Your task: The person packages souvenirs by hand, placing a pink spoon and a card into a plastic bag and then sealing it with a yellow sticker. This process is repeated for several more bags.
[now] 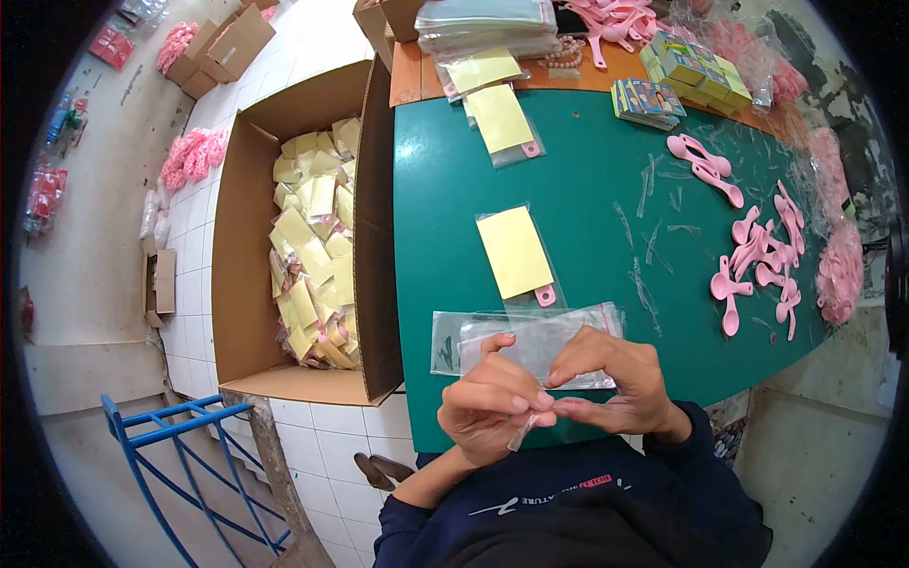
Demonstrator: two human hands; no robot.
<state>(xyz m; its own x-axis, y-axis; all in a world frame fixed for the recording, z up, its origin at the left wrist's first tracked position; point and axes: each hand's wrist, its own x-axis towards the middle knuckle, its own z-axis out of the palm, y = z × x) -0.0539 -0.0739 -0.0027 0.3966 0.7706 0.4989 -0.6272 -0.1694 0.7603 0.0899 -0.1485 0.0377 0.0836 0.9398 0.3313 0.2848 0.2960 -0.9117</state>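
Observation:
Above the table's near edge, my left hand [494,405] is closed, with a small clear plastic strip [520,434] sticking out below its fingertips. Close against it, my right hand [620,381] has its thumb and index finger curled together at the left fingertips; what they pinch is hidden. Under both hands lies a stack of clear plastic bags [447,343]. Just beyond it is a bag with a yellow card [514,252] and a pink spoon handle [544,295] poking out beneath the card.
On the green table [436,218], loose pink spoons [748,251] and scraps of clear plastic strip [644,289] lie to the right. Small colourful boxes [686,71] and more clear bags [485,26] are at the back. A cardboard box [241,237] of packed yellow cards stands left.

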